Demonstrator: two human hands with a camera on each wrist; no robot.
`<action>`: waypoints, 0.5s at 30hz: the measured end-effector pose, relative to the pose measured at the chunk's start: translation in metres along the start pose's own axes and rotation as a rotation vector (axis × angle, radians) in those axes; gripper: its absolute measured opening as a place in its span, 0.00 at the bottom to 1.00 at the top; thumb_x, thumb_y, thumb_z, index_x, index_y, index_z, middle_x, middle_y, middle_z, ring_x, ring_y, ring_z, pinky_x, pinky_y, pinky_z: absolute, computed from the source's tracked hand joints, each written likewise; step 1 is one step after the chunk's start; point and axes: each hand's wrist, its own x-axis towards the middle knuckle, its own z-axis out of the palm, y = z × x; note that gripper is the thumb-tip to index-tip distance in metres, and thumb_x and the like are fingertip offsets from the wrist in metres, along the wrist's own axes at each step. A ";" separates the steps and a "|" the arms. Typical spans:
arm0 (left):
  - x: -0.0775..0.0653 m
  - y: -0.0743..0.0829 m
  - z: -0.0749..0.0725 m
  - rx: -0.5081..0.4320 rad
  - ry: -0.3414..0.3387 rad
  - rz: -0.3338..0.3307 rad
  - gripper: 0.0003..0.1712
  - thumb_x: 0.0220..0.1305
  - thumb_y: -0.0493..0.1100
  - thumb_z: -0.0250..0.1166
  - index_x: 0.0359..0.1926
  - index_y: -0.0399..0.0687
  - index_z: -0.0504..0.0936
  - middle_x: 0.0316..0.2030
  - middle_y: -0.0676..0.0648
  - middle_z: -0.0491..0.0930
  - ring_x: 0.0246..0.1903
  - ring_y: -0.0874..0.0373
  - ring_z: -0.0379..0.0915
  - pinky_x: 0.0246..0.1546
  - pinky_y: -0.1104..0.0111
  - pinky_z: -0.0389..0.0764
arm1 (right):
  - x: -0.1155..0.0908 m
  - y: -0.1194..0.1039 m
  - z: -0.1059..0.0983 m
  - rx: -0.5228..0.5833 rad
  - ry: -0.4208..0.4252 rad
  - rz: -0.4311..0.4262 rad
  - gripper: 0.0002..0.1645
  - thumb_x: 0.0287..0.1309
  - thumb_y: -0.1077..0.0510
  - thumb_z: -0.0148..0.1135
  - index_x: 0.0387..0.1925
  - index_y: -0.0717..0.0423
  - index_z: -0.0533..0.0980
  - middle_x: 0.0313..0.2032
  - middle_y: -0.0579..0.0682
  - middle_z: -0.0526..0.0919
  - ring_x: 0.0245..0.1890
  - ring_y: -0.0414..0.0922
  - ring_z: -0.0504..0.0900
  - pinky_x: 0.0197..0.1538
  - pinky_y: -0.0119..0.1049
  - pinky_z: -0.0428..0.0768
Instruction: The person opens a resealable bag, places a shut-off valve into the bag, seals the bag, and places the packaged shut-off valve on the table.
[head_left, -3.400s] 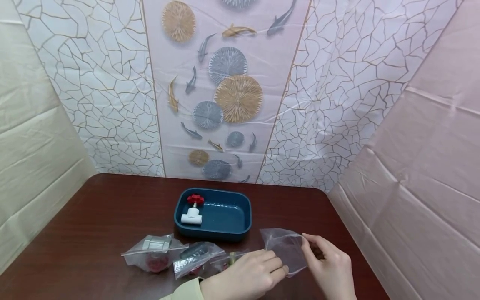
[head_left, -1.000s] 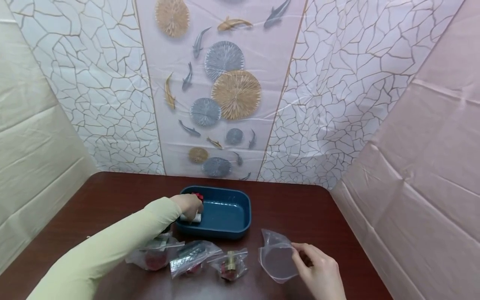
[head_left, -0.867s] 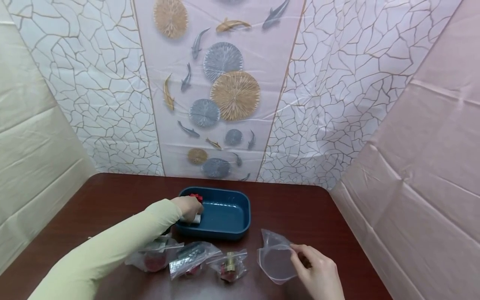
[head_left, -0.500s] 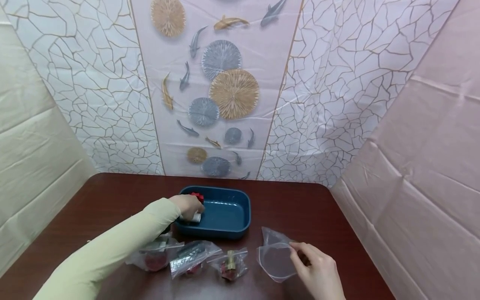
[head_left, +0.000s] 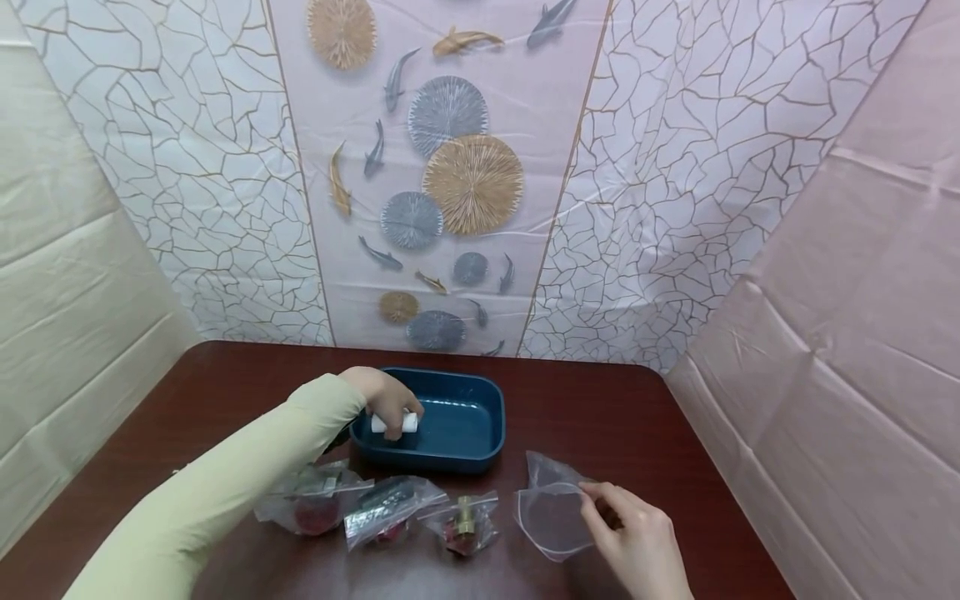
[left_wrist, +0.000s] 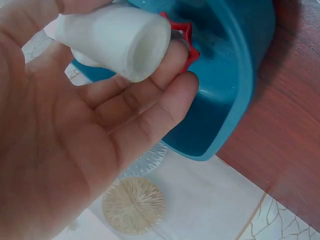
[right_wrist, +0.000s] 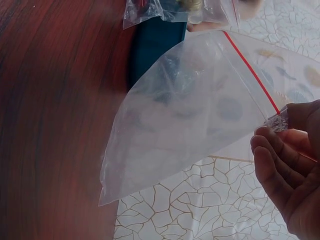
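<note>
My left hand (head_left: 386,398) grips a white plastic valve (head_left: 394,423) over the left part of the blue tray (head_left: 501,425). In the left wrist view the valve's white tee body (left_wrist: 115,40) lies across the fingers, and its red handwheel (left_wrist: 189,42) shows beyond the fingertips. The handwheel is hidden behind the hand in the head view. My right hand (head_left: 637,533) pinches a corner of a clear zip bag (head_left: 555,518) near its mouth. In the right wrist view nothing lies inside this bag (right_wrist: 170,115), and its red zip line (right_wrist: 252,72) runs to the pinching fingers.
Three filled zip bags lie in a row before the tray: a left bag (head_left: 315,504) with a grey and red part, a middle bag (head_left: 390,510) with a dark and red part, a right bag (head_left: 461,527) with a brass and red valve. The brown table (head_left: 585,400) meets a patterned curtain behind.
My left hand left the bag, reached into the tray and took hold of the white valve, now raised slightly and moved right. My right hand kept its pinch on the bag.
</note>
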 end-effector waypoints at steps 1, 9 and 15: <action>-0.001 0.001 -0.001 -0.004 -0.009 0.005 0.21 0.52 0.40 0.64 0.48 0.60 0.75 0.40 0.54 0.69 0.37 0.57 0.67 0.37 0.60 0.74 | 0.000 0.000 0.000 -0.004 -0.002 0.003 0.11 0.43 0.64 0.67 0.31 0.48 0.82 0.21 0.32 0.75 0.18 0.27 0.70 0.22 0.23 0.70; 0.002 0.004 -0.001 -0.063 -0.061 0.028 0.19 0.53 0.40 0.59 0.49 0.57 0.73 0.41 0.51 0.69 0.33 0.57 0.68 0.36 0.58 0.76 | 0.000 -0.003 -0.001 -0.009 0.029 -0.033 0.14 0.40 0.67 0.69 0.31 0.47 0.82 0.21 0.31 0.75 0.18 0.27 0.70 0.22 0.21 0.69; 0.004 -0.004 -0.004 -0.221 0.014 -0.038 0.37 0.55 0.40 0.58 0.67 0.58 0.60 0.49 0.48 0.67 0.34 0.51 0.72 0.37 0.55 0.75 | -0.001 -0.003 -0.001 -0.009 0.018 -0.013 0.12 0.42 0.65 0.67 0.31 0.47 0.82 0.21 0.31 0.75 0.18 0.27 0.70 0.23 0.22 0.70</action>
